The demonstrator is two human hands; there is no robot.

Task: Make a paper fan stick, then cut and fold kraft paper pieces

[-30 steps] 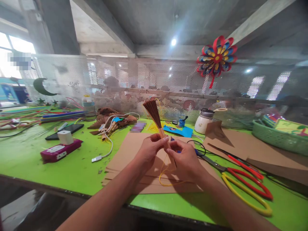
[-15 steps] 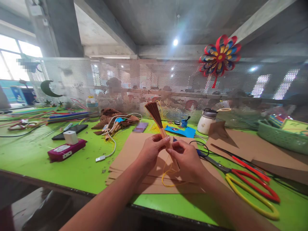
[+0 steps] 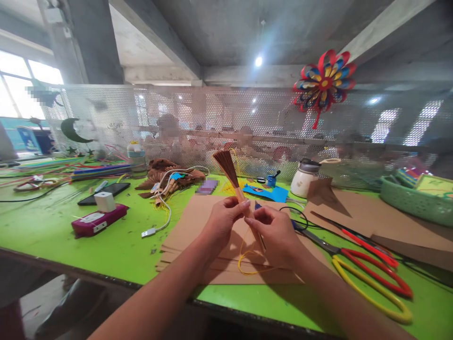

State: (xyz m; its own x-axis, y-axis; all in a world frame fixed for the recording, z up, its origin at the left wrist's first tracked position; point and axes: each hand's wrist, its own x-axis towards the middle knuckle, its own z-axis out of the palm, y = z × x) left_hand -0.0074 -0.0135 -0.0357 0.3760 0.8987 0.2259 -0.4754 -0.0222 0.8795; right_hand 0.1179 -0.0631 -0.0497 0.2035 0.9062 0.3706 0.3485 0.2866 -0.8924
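Both my hands meet above a stack of brown cardboard sheets (image 3: 198, 222) on the green table. My left hand (image 3: 222, 222) pinches the tan stem of a pleated brown paper fan (image 3: 226, 167) that points up and away. My right hand (image 3: 276, 233) is closed just right of it, fingertips at the same stem, with a thin yellow string (image 3: 247, 257) looping down from the hands onto the cardboard.
Red and yellow scissors (image 3: 371, 278) lie at the right, with more cardboard and a green basket (image 3: 414, 203) beyond. A white jar (image 3: 304, 179), blue paper, a pink box (image 3: 99, 219), a phone, a USB cable (image 3: 155, 229) and brown paper pieces sit further back. A perforated screen carries a paper pinwheel (image 3: 323, 82).
My hands have stayed together on the fan's stem. Only the view has shifted slightly, down and to the left.
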